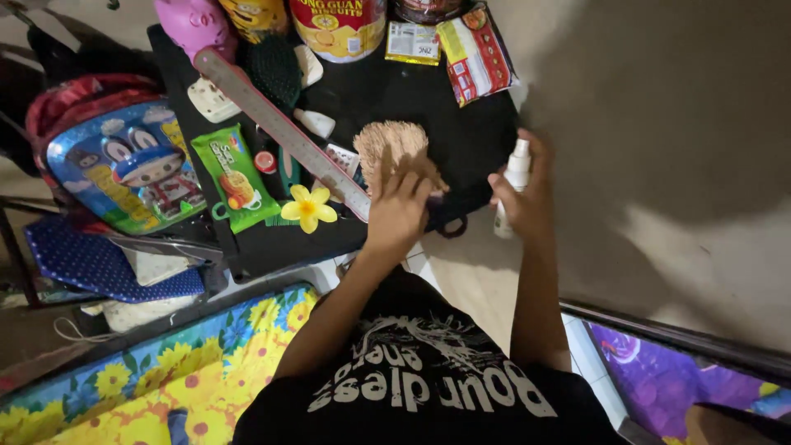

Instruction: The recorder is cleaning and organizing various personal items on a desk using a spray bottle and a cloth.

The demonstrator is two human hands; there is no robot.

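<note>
My left hand (401, 208) grips the handle of a small brush with pale tan bristles (390, 145), the bristles fanned out over the black table (461, 132). Off the table's right edge, my right hand (527, 198) is closed around a small white spray bottle (514, 180), held upright with its nozzle at the top. Just left of the brush lie a long metal ruler (280, 132) set diagonally and a yellow flower (309, 208).
The black table also carries a green snack packet (234, 175), a pink piggy bank (196, 25), a yellow biscuit tin (338, 26) and sachets (474, 54). A cartoon schoolbag (124, 165) sits at left. Sunflower-print bedding (156, 379) lies below; a grey wall (676, 124) stands at right.
</note>
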